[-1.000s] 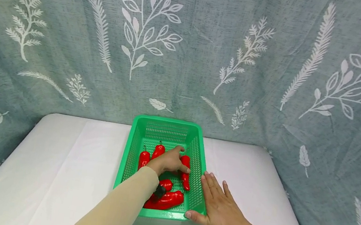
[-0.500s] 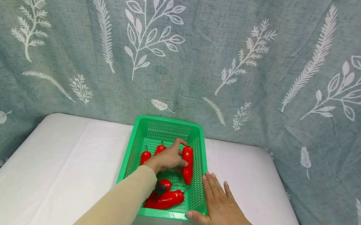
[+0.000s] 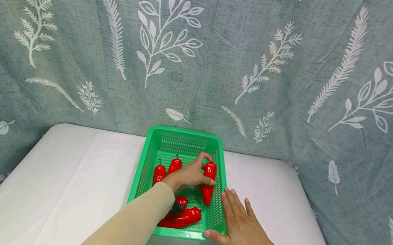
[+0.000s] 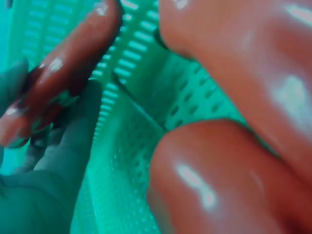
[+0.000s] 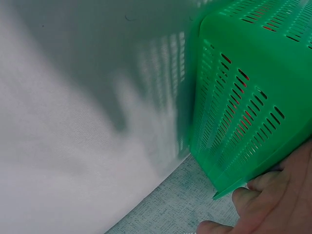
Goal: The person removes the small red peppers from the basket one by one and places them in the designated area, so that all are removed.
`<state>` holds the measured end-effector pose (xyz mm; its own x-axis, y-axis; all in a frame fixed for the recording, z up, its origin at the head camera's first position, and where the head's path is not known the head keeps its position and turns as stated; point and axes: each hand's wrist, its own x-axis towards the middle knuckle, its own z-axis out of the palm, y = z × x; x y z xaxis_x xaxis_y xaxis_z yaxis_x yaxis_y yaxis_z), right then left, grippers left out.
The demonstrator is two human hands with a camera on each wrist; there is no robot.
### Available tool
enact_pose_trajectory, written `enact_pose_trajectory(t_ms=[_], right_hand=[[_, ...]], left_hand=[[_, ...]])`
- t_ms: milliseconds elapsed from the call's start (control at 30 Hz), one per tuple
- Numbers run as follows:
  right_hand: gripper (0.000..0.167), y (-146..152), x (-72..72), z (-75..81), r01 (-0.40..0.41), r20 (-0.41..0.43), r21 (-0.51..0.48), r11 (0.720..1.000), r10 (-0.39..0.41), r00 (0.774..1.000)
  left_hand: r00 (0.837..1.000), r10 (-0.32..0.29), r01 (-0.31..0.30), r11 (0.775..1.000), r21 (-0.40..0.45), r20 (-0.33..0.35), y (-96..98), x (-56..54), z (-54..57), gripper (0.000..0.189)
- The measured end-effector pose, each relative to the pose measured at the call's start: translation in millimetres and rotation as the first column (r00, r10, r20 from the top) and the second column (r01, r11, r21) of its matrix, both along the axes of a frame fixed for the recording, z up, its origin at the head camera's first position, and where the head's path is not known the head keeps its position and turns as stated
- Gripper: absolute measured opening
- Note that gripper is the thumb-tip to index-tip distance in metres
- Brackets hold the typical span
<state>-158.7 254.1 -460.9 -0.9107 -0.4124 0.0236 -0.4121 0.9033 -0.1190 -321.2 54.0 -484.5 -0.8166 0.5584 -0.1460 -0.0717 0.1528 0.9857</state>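
Inside the green basket [image 3: 180, 234], my left hand [image 3: 190, 175] grips a glossy red pepper [image 3: 207, 194] near the right wall, thumb on one side and fingers on the other. The left wrist view has this held pepper [image 4: 68, 58] at its upper left, with two larger-looking peppers close to the camera, one with a thin stem [image 4: 139, 107]. My right hand [image 3: 243, 231] rests on the basket's near right corner with straight fingers along the side and the thumb on the front rim. In the right wrist view, its fingers [image 5: 256, 200] touch the basket's edge.
Other red peppers lie in the basket: one at the left [image 3: 159, 172], one at the back [image 3: 175, 165] and some at the front [image 3: 186, 218], partly behind the left forearm. A white-covered table [image 3: 57, 186] supports the basket. A grey-green leaf-patterned curtain [image 3: 210, 78] hangs behind.
My left hand has gripped the right-hand pepper, lifted it a little and shifted it right, closer to the basket wall. The right hand has stayed at the corner.
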Motion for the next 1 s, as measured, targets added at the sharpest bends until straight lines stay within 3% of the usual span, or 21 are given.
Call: enact_pose_trajectory(t_ms=[333,633,833,1000], right_hand=[[0.111,-0.1,-0.6,-1.8,0.004,0.008,-0.011,1.000,-0.004,1.000],[0.112,-0.5,0.4,-1.1,0.001,-0.010,0.007,1.000,-0.001,1.000],[0.112,-2.6,1.4,0.0,0.005,-0.034,0.012,1.000,-0.005,0.999],[0.111,-3.8,1.1,0.2,0.001,-0.051,0.009,1.000,-0.001,0.999]], left_hand=[[0.999,0.043,-0.043,0.999,0.007,-0.021,-12.4,-2.5,10.3,0.067],[0.997,0.066,-0.062,0.995,0.081,-0.048,-40.5,-2.0,34.7,0.067],[0.993,0.081,-0.074,0.994,0.083,-0.085,-64.1,5.3,56.4,0.066],[0.990,0.094,-0.087,0.994,0.071,-0.105,-86.8,9.7,66.0,0.067]])
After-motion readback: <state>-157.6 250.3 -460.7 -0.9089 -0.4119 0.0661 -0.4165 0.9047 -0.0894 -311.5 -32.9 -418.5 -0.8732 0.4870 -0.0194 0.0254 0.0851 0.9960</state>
